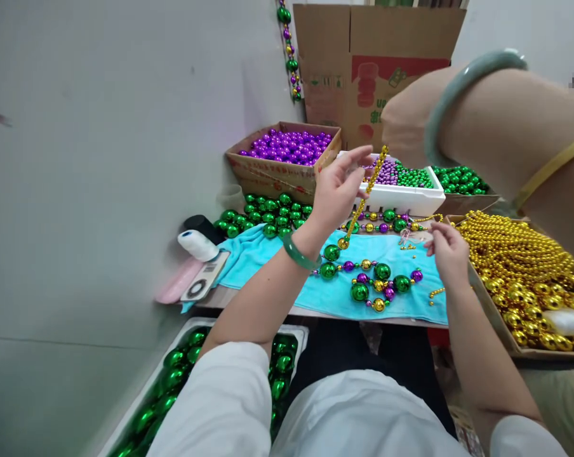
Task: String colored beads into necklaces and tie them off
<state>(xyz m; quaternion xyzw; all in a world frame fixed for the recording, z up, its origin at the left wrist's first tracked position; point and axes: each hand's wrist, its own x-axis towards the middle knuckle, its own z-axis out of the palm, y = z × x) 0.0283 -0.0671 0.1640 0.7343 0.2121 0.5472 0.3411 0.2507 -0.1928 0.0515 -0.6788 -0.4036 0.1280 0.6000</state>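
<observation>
My left hand (337, 193), wearing a green bangle, is raised over the blue towel (277, 273) with fingers apart. Its fingertips are beside a strand of small gold beads (369, 190), which slants from near another person's closed hand (406, 120) down to the towel. Whether my fingers touch the strand is unclear. My right hand (449, 254) is pinched at the towel's right side; what it holds, if anything, is too small to name. Near its fingertips lie pale thread and small gold beads (408, 247). A green, purple and gold bead garland (382, 271) lies coiled between my hands.
Boxes of purple beads (287, 147), gold beads (515, 254) and green beads (461, 181) surround the towel. A white foam tray (396, 198) stands behind. Thread spools (196, 244) sit left. Another person's forearm (501, 120) reaches in from the upper right.
</observation>
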